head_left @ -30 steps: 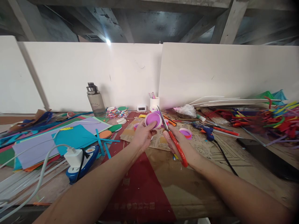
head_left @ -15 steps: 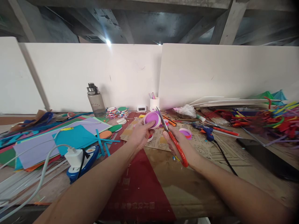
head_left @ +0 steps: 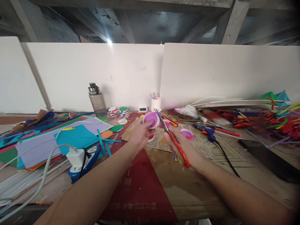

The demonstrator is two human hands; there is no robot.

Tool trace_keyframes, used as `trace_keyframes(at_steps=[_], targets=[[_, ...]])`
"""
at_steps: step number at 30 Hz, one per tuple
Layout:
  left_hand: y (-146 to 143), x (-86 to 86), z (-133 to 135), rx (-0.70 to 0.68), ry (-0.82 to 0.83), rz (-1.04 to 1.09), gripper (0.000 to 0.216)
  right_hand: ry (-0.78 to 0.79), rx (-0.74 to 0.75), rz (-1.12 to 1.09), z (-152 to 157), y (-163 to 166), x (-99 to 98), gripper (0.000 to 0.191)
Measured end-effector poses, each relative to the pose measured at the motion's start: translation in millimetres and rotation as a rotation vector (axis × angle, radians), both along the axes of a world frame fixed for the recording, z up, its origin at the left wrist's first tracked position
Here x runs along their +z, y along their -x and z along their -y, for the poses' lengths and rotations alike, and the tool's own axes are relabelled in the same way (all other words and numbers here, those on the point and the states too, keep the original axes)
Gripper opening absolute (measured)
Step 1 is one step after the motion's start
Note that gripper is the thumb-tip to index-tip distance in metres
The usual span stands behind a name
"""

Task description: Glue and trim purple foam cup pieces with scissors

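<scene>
My left hand grips a small round purple piece with a white rim, thumb pressed on its inner face. My right hand is closed around red-handled scissors. Their dark blades point up and away, close to the right edge of the purple piece; I cannot tell whether they touch it. Similar pink and purple rings lie on the brown paper: one ring right of the scissors, another behind the blades. A red and white ring is partly hidden under my left hand.
A blue glue gun with a black cord lies to the right, near a dark flat device. On the left are coloured sheets and a blue power strip. A bottle and pen cup stand behind.
The purple piece has tilted in my left hand and shifted slightly left, showing more of its white rim. My right hand keeps the scissors in nearly the same place. The view has shifted slightly.
</scene>
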State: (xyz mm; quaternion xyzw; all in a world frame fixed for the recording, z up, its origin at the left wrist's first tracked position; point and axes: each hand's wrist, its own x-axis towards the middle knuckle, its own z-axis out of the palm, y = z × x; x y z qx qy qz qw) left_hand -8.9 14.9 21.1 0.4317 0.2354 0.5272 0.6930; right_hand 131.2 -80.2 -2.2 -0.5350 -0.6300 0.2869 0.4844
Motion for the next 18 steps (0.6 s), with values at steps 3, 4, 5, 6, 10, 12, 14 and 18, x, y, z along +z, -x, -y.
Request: trace_keyframes(at_steps=[3,4,5,6,10,12,14,18], targets=[[0.2,1.0,1.2,-0.009,-0.029,-0.010,0.037,0.002,0.009,0.019,-0.7,-1.0,0.0,0.029],[0.2,1.1,1.8,-0.018,-0.038,-0.022,0.038,0.001,0.010,0.026,-1.0,-1.3,0.3,0.029],[0.0,1.0,2.5,-0.026,-0.046,-0.035,0.038,0.001,0.007,0.036,-1.4,-1.5,0.7,0.028],[-0.1,0.7,3.0,-0.033,-0.052,-0.045,0.039,-0.001,0.000,0.046,-1.6,-1.7,1.5,0.028],[-1.0,-0.8,3.8,-0.038,-0.060,-0.055,0.040,-0.011,-0.035,0.069,-1.4,-1.2,5.4,0.031],[-1.3,-1.0,4.0,-0.038,-0.060,-0.051,0.041,0.003,-0.049,0.060,-1.0,-0.6,6.2,0.032],[-1.6,-0.4,4.4,-0.038,-0.060,-0.049,0.041,0.015,-0.062,0.041,-0.8,-0.2,5.5,0.033],[-1.5,0.9,5.3,-0.042,-0.064,-0.050,0.040,0.006,-0.066,-0.009,-1.5,-0.6,1.4,0.034]])
